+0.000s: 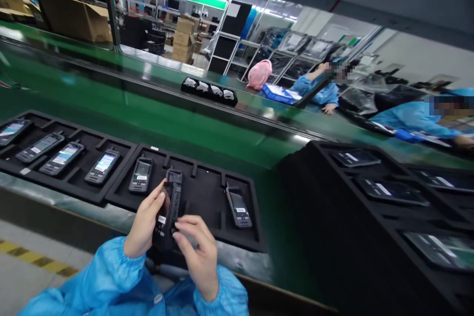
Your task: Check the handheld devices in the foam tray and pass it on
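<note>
My left hand is closed around a black handheld phone, held tilted above the foam tray. The phone's side with its row of keys faces toward my right, and a white label shows on its front. My right hand has thumb and forefinger at the phone's lower side edge, touching it; any small part between those fingertips is hidden. In the same tray lie a keypad phone on the left and another phone at the right end.
A second foam tray on the left holds several phones, some with lit screens. At right, a tall stack of black foam trays carries larger devices. Beyond the green belt sits a small black tray. Co-workers in blue sleeves work across the line.
</note>
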`<state>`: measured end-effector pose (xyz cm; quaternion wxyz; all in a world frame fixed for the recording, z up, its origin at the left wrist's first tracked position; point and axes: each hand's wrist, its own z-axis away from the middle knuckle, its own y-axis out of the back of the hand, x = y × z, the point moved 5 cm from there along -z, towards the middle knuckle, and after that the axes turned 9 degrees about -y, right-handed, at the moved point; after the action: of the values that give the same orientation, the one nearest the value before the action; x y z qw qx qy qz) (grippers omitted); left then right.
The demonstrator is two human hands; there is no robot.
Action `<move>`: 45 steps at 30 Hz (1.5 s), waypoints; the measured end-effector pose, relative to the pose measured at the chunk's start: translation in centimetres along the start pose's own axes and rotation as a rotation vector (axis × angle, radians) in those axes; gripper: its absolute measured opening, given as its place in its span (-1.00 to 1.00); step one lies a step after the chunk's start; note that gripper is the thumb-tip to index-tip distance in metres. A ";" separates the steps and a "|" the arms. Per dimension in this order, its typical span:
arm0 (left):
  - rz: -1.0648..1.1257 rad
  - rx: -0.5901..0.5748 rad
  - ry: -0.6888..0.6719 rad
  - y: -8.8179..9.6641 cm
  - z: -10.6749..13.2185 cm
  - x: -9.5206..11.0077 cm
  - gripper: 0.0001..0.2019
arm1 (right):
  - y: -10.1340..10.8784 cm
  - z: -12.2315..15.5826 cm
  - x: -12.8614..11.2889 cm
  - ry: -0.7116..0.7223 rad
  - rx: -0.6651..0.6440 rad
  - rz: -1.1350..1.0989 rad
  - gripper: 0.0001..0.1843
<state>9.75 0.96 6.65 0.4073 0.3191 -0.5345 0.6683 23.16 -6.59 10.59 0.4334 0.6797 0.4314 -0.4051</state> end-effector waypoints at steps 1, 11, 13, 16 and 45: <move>0.001 -0.010 0.010 -0.1 0.1 0.0 -0.31 | 0.0 0.0 -0.2 0.014 0.028 -0.002 -0.83; 0.014 0.053 -0.045 0.2 0.2 -0.3 -0.34 | -1.3 1.3 -1.1 0.158 0.193 0.206 -0.66; -0.006 0.076 -0.074 0.3 0.3 -0.2 -0.38 | -1.5 1.7 -1.2 0.199 0.178 0.266 -0.58; -0.009 0.088 -0.087 0.4 0.4 -0.4 -0.34 | -1.6 1.8 -0.1 0.082 0.126 0.202 -0.48; -0.126 -0.576 -0.094 -0.5 1.4 0.2 0.09 | -2.6 1.4 2.4 -0.450 -0.166 -0.310 -0.26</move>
<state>10.08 -0.29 7.31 0.4968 0.2533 -0.6995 0.4469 21.14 -6.70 7.31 0.5052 0.4609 0.4548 -0.5706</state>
